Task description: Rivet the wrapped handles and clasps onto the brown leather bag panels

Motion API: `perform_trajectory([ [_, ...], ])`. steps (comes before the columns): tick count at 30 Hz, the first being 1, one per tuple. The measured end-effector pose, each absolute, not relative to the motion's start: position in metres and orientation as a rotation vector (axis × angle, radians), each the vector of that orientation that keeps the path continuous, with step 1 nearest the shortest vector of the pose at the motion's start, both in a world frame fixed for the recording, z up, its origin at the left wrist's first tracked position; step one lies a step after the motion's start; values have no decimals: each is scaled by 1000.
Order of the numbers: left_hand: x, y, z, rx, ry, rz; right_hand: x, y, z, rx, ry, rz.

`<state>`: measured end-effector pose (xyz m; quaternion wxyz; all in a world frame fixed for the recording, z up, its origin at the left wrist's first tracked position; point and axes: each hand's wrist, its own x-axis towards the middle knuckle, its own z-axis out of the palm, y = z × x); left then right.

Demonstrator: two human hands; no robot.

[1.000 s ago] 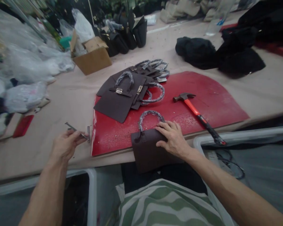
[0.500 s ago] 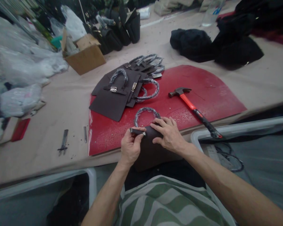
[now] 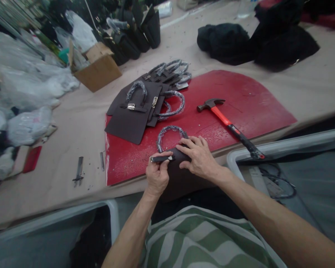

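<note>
L hand (image 3: 158, 175): pinched shut on small dark tool (image 3: 158, 159), thumb + fingers. Tool approx. level, pale tip pointing R at top edge of brown panel (image 3: 178, 182); can't tell if tip touches.

R hand (image 3: 198, 156): fingers spread, laid on same panel nr R end of its wrapped handle (image 3: 170, 128); thumb apart from fingers.

Panel: directly in front of person, top end + handle over red mat (image 3: 240, 89), lower part past table's nr edge, in shadow.

Hammer (image 3: 226, 121) on mat, R of hands, head away from person, grip end out over R bin (image 3: 301, 141). Pile of panels (image 3: 131, 121) w/ handles + metal clasps on mat, beyond L hand. Pronged tool (image 3: 79, 172) + thin rod (image 3: 102, 161) on table (image 3: 72, 119), L of mat. Cardboard box (image 3: 97, 72) farther back L; black cloth (image 3: 226, 42) back R.
</note>
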<state>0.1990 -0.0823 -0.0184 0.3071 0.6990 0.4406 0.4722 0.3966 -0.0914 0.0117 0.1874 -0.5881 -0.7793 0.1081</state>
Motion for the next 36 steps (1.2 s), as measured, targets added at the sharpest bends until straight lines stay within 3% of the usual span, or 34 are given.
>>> perform_trajectory([
  [12, 205, -79, -13, 2236, 1140, 1297, 398, -92, 10, -1642, -2191, 294],
  [36, 213, -81, -20, 2335, 1118, 1424, 398, -93, 9, -1618, -2177, 279],
])
